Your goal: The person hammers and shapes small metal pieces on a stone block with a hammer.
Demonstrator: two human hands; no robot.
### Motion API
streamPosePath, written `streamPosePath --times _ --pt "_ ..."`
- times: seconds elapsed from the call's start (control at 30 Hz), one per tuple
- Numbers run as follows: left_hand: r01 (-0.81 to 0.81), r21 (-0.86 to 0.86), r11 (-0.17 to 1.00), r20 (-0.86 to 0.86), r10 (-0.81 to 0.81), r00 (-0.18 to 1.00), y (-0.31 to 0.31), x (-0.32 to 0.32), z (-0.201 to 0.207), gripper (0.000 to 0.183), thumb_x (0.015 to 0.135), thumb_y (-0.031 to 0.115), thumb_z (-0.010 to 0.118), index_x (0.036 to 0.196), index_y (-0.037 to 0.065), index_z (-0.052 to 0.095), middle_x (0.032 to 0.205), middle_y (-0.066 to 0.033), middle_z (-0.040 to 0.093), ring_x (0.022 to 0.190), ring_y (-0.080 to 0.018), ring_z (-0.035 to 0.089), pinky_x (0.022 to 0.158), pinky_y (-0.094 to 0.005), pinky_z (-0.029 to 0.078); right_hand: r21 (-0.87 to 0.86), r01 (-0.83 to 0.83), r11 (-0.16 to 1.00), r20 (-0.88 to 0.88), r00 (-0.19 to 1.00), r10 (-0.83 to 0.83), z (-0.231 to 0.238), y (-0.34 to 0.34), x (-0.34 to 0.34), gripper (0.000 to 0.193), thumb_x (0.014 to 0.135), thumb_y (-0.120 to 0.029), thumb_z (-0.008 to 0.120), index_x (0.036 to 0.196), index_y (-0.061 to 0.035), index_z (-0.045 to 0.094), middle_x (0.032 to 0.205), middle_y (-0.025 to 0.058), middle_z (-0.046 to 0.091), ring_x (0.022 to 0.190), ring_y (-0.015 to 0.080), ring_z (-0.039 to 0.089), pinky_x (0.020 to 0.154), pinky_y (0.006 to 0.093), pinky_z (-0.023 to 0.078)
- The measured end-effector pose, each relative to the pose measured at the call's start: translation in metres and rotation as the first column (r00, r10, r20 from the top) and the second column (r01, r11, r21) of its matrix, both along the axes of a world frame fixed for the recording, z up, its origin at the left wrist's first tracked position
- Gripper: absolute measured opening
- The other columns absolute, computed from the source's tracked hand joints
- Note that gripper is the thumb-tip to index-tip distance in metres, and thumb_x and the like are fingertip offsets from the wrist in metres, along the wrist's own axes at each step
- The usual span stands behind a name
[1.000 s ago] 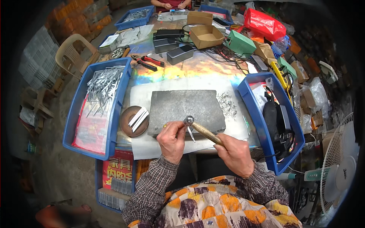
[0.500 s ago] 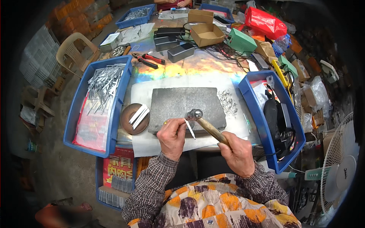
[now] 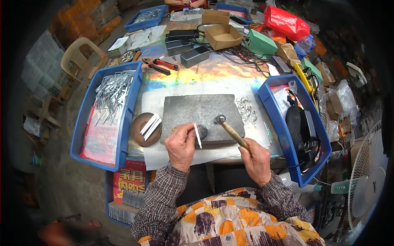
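Note:
Pinched in my left hand (image 3: 180,144) is a thin white strip (image 3: 198,136), held near the front edge of a grey metal block (image 3: 193,107). Just beside the strip, a round dark metal piece (image 3: 202,131) sits on the block. My right hand (image 3: 257,160) grips the wooden handle of a hammer (image 3: 233,133); its rounded metal head is over the right part of the block. Left of the block, a brown round bowl (image 3: 141,138) holds several more white strips (image 3: 151,126). Small metal bits (image 3: 246,110) lie scattered on the white sheet right of the block.
A blue tray (image 3: 78,143) of metal strips stands at left, another blue tray (image 3: 293,164) with black items at right. Farther back are red-handled pliers (image 3: 165,64), dark boxes (image 3: 195,56) and a cardboard box (image 3: 223,37). A person (image 3: 186,4) sits across the table.
The hammer has moved right, away from the strip, uncovering the round dark metal piece. My left hand has shifted slightly left with the strip, which now stands more upright.

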State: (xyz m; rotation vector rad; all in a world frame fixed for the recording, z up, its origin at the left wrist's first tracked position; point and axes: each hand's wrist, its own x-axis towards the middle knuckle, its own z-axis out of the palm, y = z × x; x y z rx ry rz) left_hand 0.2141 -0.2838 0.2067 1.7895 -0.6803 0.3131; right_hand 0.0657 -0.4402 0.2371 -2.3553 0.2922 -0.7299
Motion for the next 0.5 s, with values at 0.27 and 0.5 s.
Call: streamPosePath --times 0.27,0.5 --pt "0.094 -0.451 0.887 -0.436 -0.311 0.844 0.006 0.004 0.003 0.011 0.088 0.005 0.061 0.095 -0.004 0.061 0.084 -0.0111 0.065 0.074 -0.0143 0.063 0.063 -0.0251 0.053 -0.196 0.056 0.979 0.08 0.996 -0.041 -0.016 -0.012 0.007 0.025 0.075 -0.002 0.066 0.099 0.0012 0.058 0.072 0.0138 0.057 0.061 0.0283 0.057 0.055 0.0362 0.045" --pt "0.015 -0.548 0.837 -0.581 -0.394 0.712 0.019 -0.001 0.005 0.013 0.087 0.007 0.062 0.095 -0.003 0.06 0.084 -0.0109 0.064 0.072 -0.0162 0.063 0.062 -0.0261 0.054 -0.382 0.168 0.909 0.06 0.986 -0.157 -0.039 -0.011 0.02 0.04 0.07 0.0 0.067 0.109 0.0022 0.055 0.082 0.0141 0.052 0.075 0.0296 0.053 0.064 0.039 0.044"
